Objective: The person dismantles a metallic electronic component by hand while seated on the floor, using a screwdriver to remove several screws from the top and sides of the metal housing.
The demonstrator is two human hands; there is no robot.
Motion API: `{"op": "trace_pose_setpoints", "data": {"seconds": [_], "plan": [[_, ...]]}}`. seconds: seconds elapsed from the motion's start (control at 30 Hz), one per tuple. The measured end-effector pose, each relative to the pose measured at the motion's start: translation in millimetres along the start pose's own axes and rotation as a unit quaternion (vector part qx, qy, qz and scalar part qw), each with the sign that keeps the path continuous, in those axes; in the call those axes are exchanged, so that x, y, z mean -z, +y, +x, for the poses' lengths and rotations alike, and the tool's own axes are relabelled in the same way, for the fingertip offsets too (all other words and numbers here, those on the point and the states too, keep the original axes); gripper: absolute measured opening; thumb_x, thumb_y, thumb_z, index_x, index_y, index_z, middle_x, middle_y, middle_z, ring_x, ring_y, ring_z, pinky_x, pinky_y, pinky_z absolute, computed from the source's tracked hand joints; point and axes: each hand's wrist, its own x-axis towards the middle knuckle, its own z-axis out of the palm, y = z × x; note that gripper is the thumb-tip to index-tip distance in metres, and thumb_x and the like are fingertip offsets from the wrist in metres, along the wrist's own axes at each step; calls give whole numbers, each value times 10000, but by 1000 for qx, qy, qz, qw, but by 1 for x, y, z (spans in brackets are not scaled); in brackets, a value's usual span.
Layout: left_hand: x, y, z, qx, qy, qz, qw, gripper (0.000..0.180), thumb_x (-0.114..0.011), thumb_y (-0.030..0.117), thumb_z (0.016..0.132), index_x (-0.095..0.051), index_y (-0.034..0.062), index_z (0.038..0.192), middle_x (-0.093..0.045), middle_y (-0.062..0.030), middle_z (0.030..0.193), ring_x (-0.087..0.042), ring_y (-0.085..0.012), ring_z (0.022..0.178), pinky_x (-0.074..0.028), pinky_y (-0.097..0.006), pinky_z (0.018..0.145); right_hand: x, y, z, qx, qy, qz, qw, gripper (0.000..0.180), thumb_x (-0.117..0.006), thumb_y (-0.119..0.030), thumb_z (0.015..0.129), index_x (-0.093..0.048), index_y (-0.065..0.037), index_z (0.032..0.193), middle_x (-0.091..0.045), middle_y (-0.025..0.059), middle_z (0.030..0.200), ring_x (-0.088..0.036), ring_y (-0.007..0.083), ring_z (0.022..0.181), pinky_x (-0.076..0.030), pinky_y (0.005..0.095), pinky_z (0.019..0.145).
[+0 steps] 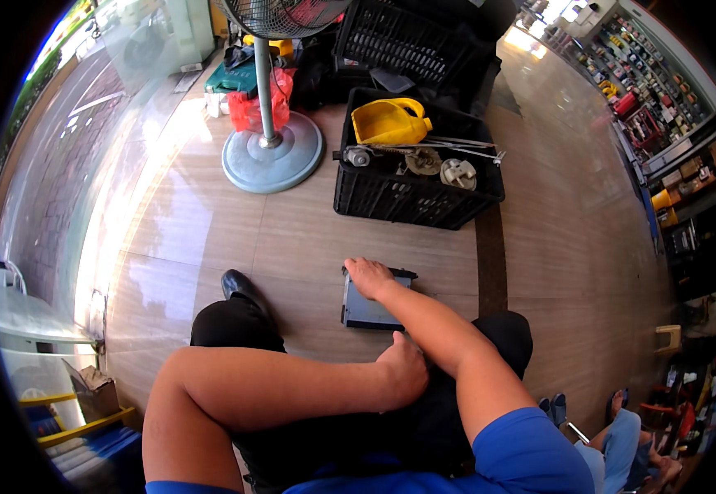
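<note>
A flat grey metal box [368,306] with dark edges, possibly an electronic unit, sits in front of me near the floor between my knees. My right hand [366,277] reaches across and grips its far left edge, fingers curled over the rim. Closer to my body, my left hand [405,372] is closed in a fist with the thumb on top, beside my right forearm and just below the box's near edge. Whatever the fist may hold is hidden.
Beyond the box stands a black plastic crate [407,202] holding a yellow jug [387,123] and metal parts. A standing fan [271,160] is at the far left near red plastic bags [263,103]. Another person's legs [621,445] show at lower right.
</note>
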Motion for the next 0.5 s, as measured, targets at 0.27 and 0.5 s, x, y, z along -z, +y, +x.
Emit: {"op": "trace_pose_setpoints", "data": {"seconds": [0.27, 0.5], "plan": [[-3, 0, 1, -2, 3, -1, 1000, 254, -514, 251, 912, -713, 116, 993, -705, -101, 973, -669, -263, 910, -456, -462, 768, -11, 8, 6, 13, -7, 76, 997, 187, -506, -137, 916, -583, -36, 1053, -631, 218, 1090, -634, 357, 1051, -525, 454, 868], [-2, 0, 0, 1, 1, -10, 1000, 237, -540, 253, 896, -721, 120, 976, -707, -96, 983, -669, -257, 924, -465, -454, 777, 9, -2, 3, -35, -47, 32, 998, 187, -493, -137, 919, -620, -22, 994, -649, 218, 1090, -641, 363, 1037, -528, 450, 875]]}}
